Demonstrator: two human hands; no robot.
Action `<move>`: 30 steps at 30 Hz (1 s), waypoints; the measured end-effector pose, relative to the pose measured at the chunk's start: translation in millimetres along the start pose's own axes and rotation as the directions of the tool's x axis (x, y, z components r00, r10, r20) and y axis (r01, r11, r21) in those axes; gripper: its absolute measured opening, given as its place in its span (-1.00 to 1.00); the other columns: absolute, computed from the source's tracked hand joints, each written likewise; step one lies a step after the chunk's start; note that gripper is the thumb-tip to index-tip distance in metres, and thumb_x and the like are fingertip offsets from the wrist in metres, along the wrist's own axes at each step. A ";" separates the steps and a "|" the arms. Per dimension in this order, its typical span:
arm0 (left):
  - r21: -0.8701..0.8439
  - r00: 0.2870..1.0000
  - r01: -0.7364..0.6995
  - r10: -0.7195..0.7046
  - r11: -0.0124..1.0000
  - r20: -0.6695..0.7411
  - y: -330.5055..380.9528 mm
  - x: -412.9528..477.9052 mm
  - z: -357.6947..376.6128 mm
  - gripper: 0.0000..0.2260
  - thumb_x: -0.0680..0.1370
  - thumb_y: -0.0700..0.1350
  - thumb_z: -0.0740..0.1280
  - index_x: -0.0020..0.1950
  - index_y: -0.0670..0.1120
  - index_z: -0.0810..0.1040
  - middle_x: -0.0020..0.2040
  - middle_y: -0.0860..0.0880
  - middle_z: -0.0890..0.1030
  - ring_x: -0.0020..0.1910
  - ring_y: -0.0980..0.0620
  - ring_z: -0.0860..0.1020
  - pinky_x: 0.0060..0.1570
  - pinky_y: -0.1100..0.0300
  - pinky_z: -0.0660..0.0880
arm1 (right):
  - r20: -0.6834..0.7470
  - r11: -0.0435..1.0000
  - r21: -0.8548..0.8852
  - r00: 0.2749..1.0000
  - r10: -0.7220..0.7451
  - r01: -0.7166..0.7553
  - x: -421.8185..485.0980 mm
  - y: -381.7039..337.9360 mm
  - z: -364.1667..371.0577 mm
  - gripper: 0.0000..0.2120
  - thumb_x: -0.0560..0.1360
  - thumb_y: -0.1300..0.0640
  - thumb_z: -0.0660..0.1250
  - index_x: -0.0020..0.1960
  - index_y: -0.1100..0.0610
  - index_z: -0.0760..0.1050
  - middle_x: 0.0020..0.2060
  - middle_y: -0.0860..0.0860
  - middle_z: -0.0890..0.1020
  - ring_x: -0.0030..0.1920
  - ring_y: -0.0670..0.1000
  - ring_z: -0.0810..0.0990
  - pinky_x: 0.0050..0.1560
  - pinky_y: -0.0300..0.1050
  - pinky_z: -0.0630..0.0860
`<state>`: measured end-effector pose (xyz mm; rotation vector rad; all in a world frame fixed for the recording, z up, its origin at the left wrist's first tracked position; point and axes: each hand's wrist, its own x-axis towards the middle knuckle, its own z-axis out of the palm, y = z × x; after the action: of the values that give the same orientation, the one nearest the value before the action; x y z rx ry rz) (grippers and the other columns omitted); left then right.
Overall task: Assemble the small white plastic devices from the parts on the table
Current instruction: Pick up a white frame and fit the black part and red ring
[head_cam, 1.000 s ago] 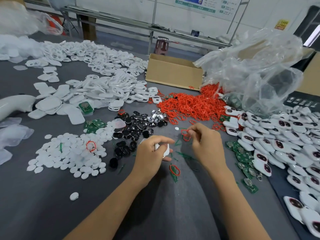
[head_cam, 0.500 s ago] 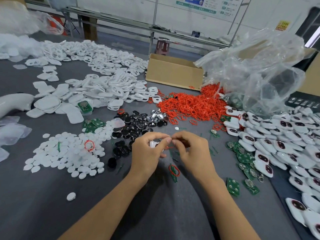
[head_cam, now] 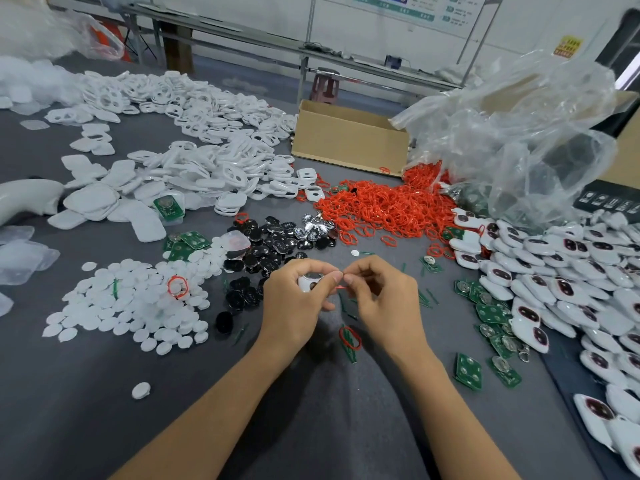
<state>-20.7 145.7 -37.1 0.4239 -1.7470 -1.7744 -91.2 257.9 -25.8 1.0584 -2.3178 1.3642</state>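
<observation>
Left hand [head_cam: 298,299] grips a small white plastic shell [head_cam: 307,283] over the grey table [head_cam: 104,410]; right hand [head_cam: 381,296] pinches a thin red rubber ring [head_cam: 341,287] right beside it, fingertips close together. Behind them, glossy black oval pieces [head_cam: 273,244]; off left, white round discs [head_cam: 131,303]; off right, green circuit boards [head_cam: 469,370] beside heaped white finished devices [head_cam: 554,271].

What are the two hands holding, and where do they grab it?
The left hand grips a small white plastic shell round its sides; the right hand pinches a thin red ring by its edge.
</observation>
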 end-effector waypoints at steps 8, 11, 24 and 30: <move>0.004 0.999 0.036 -0.036 0.999 -0.023 -0.5 0.4 -1.3 -0.90 0.50 -0.23 0.44 -0.19 -0.06 0.62 -0.02 -0.14 0.63 -0.33 0.06 0.66 -0.35 0.15 0.62 | -0.028 0.998 0.068 1.000 0.007 -0.005 -0.4 -3.2 2.4 -0.81 0.41 0.30 0.43 -0.21 0.02 0.55 -0.37 -0.22 0.61 -0.34 -0.21 0.60 -0.25 -0.39 0.48; -0.025 0.999 0.045 -0.044 0.999 0.014 1.2 0.4 -1.9 -0.91 0.50 -0.25 0.43 -0.18 -0.09 0.62 -0.06 -0.17 0.64 -0.31 0.06 0.66 -0.34 0.17 0.61 | -0.008 0.998 0.055 1.000 -0.024 0.025 0.3 -4.4 0.7 -0.84 0.42 0.30 0.41 -0.21 0.05 0.54 -0.36 -0.21 0.60 -0.32 -0.21 0.59 -0.23 -0.42 0.45; -0.140 0.957 0.204 -0.168 0.969 0.237 2.7 -3.4 -0.8 -0.56 0.48 -0.43 0.37 0.29 -0.12 0.42 -0.06 -0.12 0.67 -0.22 0.09 0.64 -0.24 0.15 0.63 | -0.105 0.999 0.031 0.994 -0.037 0.041 -2.1 -14.3 6.0 -0.87 0.36 0.30 0.37 -0.22 0.08 0.56 -0.28 -0.11 0.60 -0.24 -0.11 0.58 -0.18 -0.23 0.51; -0.147 0.949 0.213 -0.169 0.966 0.265 4.2 -3.5 -3.7 -0.75 0.52 -0.40 0.33 0.16 -0.18 0.57 -0.06 -0.13 0.69 -0.16 0.07 0.65 -0.18 0.13 0.64 | -0.122 0.999 -0.010 0.992 -0.037 0.036 -1.0 -10.6 6.4 -0.90 0.35 0.28 0.35 -0.22 0.10 0.56 -0.27 -0.13 0.59 -0.22 -0.13 0.55 -0.17 -0.17 0.50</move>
<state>-14.9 145.1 -33.9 0.3153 -1.7466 -2.1820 -82.2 249.8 -22.8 0.9811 -2.2036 1.3653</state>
